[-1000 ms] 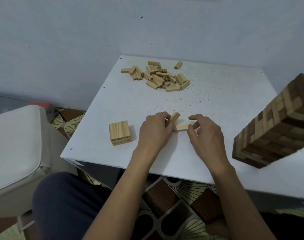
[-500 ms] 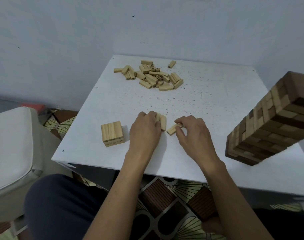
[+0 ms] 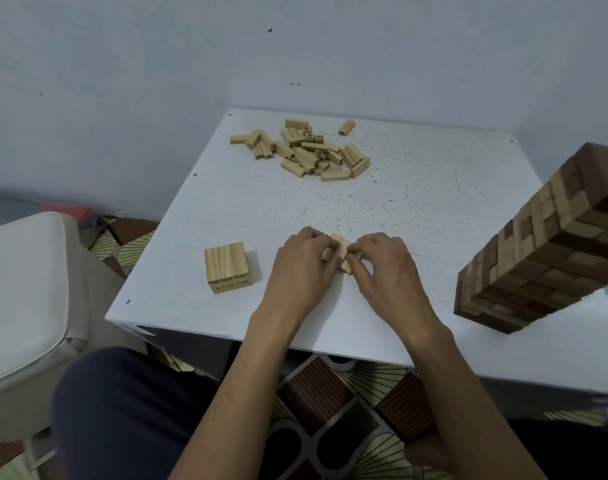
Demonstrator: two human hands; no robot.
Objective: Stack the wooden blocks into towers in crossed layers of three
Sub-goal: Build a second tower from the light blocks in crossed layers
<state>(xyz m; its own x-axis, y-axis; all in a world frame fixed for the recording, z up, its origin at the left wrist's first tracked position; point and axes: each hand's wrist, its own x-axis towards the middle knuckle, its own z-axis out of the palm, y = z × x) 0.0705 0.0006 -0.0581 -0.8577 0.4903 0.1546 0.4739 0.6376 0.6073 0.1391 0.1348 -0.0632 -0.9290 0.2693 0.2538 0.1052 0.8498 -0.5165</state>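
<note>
Carefully, a few wooden blocks (image 3: 342, 251) were pinched between the left hand (image 3: 301, 271) and right hand (image 3: 387, 271) near the counter's (image 3: 417, 188) front edge, apparently to be squared into a layer.

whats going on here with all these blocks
A person at a white table holds a few blocks between the left hand and right hand, pressing them together. A short stack stands to the left, a tall tower to the right, and a loose pile lies at the far side.
</note>
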